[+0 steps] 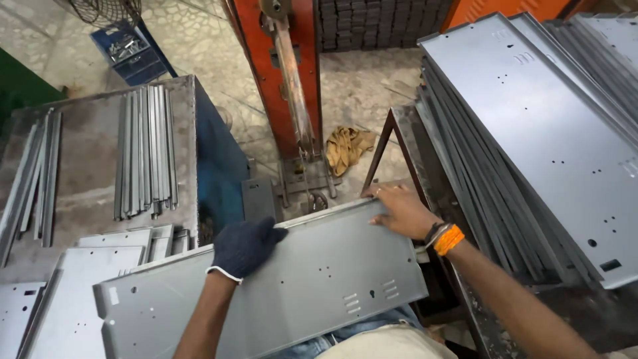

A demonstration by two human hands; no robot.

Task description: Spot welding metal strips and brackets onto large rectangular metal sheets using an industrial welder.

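Observation:
A long grey sheet-metal panel (pixel 299 279) with punched holes and slots lies across my lap in front of me. My left hand (pixel 244 246), in a dark blue knit glove, grips the panel's far edge near its middle. My right hand (pixel 402 209) is bare, with orange and dark bands at the wrist, and holds the panel's far right corner. The orange machine (pixel 292 80) with its long metal arm stands just beyond the panel.
A big stack of similar panels (pixel 531 133) leans at the right on a dark frame. A grey table (pixel 86 166) at left carries bundles of metal strips (pixel 146 149) and more panels (pixel 80 286). A tan rag (pixel 347 147) lies on the floor.

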